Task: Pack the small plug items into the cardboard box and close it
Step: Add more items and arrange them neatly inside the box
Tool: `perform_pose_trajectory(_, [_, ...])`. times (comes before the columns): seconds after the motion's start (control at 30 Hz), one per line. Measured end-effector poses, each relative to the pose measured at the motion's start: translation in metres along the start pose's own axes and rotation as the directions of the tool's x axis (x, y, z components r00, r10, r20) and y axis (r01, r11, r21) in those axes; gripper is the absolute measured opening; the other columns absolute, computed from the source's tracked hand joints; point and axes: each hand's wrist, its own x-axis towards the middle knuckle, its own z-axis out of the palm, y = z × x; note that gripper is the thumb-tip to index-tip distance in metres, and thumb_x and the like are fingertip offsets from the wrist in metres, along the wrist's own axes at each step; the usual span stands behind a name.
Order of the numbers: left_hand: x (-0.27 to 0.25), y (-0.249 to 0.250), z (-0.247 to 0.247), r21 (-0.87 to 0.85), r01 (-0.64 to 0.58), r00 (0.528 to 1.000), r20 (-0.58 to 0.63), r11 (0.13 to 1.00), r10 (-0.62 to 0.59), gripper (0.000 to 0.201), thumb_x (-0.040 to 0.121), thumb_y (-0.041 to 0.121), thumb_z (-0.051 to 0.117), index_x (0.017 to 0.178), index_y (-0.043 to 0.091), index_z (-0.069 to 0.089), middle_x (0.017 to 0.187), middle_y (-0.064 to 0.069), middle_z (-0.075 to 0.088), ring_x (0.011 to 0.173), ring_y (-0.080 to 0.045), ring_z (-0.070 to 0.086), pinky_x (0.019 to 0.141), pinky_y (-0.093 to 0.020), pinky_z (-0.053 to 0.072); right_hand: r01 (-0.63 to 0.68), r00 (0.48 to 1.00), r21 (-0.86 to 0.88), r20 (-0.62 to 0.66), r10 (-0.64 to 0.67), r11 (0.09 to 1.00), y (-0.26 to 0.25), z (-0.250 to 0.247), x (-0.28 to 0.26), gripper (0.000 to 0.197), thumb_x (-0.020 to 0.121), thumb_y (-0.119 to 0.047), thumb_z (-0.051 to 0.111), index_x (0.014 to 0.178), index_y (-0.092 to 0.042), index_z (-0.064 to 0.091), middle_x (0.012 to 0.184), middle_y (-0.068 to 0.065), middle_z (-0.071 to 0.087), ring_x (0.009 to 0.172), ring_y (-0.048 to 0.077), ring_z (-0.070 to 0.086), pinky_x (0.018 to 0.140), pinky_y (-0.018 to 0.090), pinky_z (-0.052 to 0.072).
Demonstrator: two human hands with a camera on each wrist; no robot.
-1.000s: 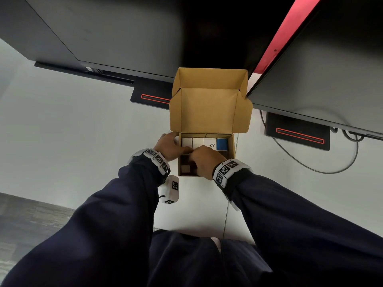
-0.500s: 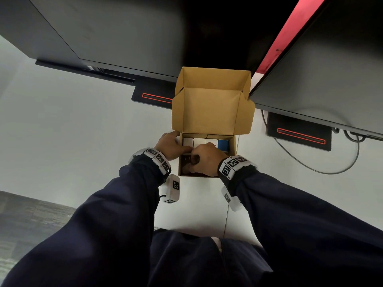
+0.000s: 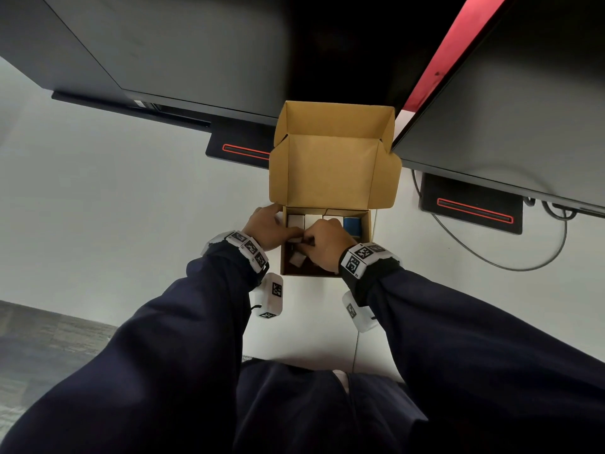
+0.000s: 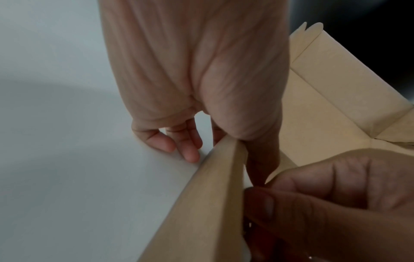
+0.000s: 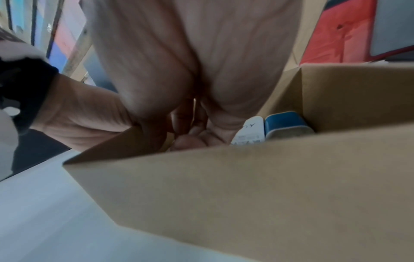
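The cardboard box (image 3: 369,231) stands on the white table with its lid (image 3: 334,172) upright. Along its back wall stand white plug items (image 3: 296,221) and a blue one (image 3: 352,224); the right wrist view shows the blue plug (image 5: 284,122) beside a white plug (image 5: 249,131). My left hand (image 3: 281,221) grips the box's left wall (image 4: 208,203), thumb inside and fingers (image 4: 188,147) outside on the table. My right hand (image 3: 306,240) is inside the box with curled fingers, pinching a small white plug (image 3: 296,239). Another white piece (image 3: 297,258) lies below in the front left.
Two dark monitors (image 3: 196,54) hang over the back of the table, with black stands (image 3: 471,208) marked by red stripes. A dark cable (image 3: 491,257) loops at the right. The table's left edge borders grey floor (image 3: 39,339).
My right hand has moved a little toward the back row inside the box. The left hand keeps its hold on the left wall.
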Motion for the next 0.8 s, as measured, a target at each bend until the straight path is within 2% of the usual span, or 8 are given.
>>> perform_pose_trajectory(0.1, [0.0, 0.0, 0.0, -0.015, -0.004, 1.0, -0.002, 1.0, 0.004, 0.08, 0.069, 0.057, 0.081, 0.137, 0.021, 0.064, 0.122, -0.015, 0.072, 0.116, -0.036, 0.068, 0.104, -0.054, 0.058, 0.022, 1.0, -0.007, -0.006, -0.022, 1.0, 0.004, 0.0, -0.004, 0.017, 0.095, -0.016, 0.064, 0.101, -0.009, 0.078, 0.094, 0.01, 0.073, 0.087, 0.025, 0.067, 0.073, 0.03, 0.05])
perform_pose_trajectory(0.17, [0.0, -0.001, -0.001, -0.018, 0.001, 1.0, -0.001, 1.0, -0.001, 0.09, 0.058, 0.067, 0.077, 0.136, 0.024, 0.064, 0.121, -0.014, 0.072, 0.117, -0.035, 0.068, 0.105, -0.054, 0.058, 0.026, 1.0, 0.008, -0.004, -0.026, 1.0, 0.006, 0.0, -0.005, 0.014, 0.093, -0.016, 0.066, 0.101, -0.011, 0.077, 0.096, 0.009, 0.074, 0.087, 0.025, 0.068, 0.076, 0.032, 0.054])
perform_pose_trajectory(0.23, [0.001, -0.002, 0.0, -0.02, 0.002, 1.0, 0.003, 1.0, -0.002, 0.098, 0.049, 0.074, 0.07, 0.135, 0.027, 0.064, 0.122, -0.013, 0.071, 0.118, -0.034, 0.068, 0.105, -0.054, 0.058, 0.036, 0.999, -0.025, 0.021, -0.035, 0.999, 0.005, 0.002, -0.006, 0.016, 0.091, -0.024, 0.07, 0.099, -0.013, 0.077, 0.094, 0.008, 0.073, 0.085, 0.023, 0.066, 0.074, 0.031, 0.051])
perform_pose_trajectory(0.3, [0.001, -0.002, 0.0, -0.017, -0.004, 1.0, 0.008, 1.0, 0.005, 0.101, 0.047, 0.075, 0.067, 0.136, 0.028, 0.063, 0.123, -0.013, 0.071, 0.119, -0.035, 0.068, 0.106, -0.055, 0.058, 0.045, 0.997, -0.088, 0.069, -0.039, 0.995, 0.002, 0.006, -0.005, 0.02, 0.09, -0.03, 0.072, 0.1, -0.014, 0.077, 0.092, 0.005, 0.068, 0.084, 0.023, 0.064, 0.072, 0.029, 0.047])
perform_pose_trajectory(0.4, [-0.002, 0.001, -0.001, -0.017, -0.004, 1.0, 0.006, 1.0, 0.004, 0.104, 0.046, 0.076, 0.066, 0.138, 0.026, 0.063, 0.125, -0.014, 0.07, 0.119, -0.035, 0.068, 0.106, -0.055, 0.058, 0.05, 0.994, -0.12, 0.103, -0.037, 0.992, -0.002, 0.007, -0.005, 0.018, 0.089, -0.026, 0.073, 0.102, -0.013, 0.076, 0.091, 0.002, 0.061, 0.087, 0.024, 0.064, 0.072, 0.028, 0.048])
perform_pose_trajectory(0.6, [-0.006, 0.004, -0.002, -0.025, -0.007, 1.0, 0.001, 1.0, 0.007, 0.093, 0.052, 0.069, 0.073, 0.133, 0.024, 0.065, 0.122, -0.014, 0.072, 0.117, -0.035, 0.068, 0.104, -0.054, 0.058, 0.071, 0.992, -0.158, 0.117, -0.052, 0.985, 0.001, 0.01, -0.003, 0.016, 0.086, -0.022, 0.074, 0.099, -0.014, 0.078, 0.092, 0.002, 0.065, 0.082, 0.021, 0.061, 0.071, 0.028, 0.048])
perform_pose_trajectory(0.7, [-0.005, 0.002, -0.002, -0.031, -0.004, 1.0, 0.008, 1.0, 0.004, 0.098, 0.047, 0.074, 0.069, 0.133, 0.029, 0.064, 0.124, -0.014, 0.071, 0.12, -0.035, 0.067, 0.107, -0.055, 0.057, 0.091, 0.991, -0.16, 0.115, -0.073, 0.983, -0.001, 0.013, -0.004, 0.014, 0.088, -0.021, 0.073, 0.098, -0.014, 0.077, 0.086, -0.001, 0.059, 0.078, 0.018, 0.057, 0.069, 0.025, 0.042])
perform_pose_trajectory(0.8, [-0.005, 0.003, -0.002, -0.036, -0.011, 1.0, 0.01, 0.999, 0.011, 0.102, 0.046, 0.074, 0.067, 0.136, 0.025, 0.064, 0.123, -0.014, 0.072, 0.117, -0.036, 0.069, 0.105, -0.055, 0.058, 0.082, 0.994, -0.164, 0.086, -0.069, 0.983, -0.001, 0.016, -0.002, 0.014, 0.09, -0.022, 0.071, 0.099, -0.014, 0.076, 0.086, -0.001, 0.06, 0.079, 0.02, 0.059, 0.067, 0.025, 0.039])
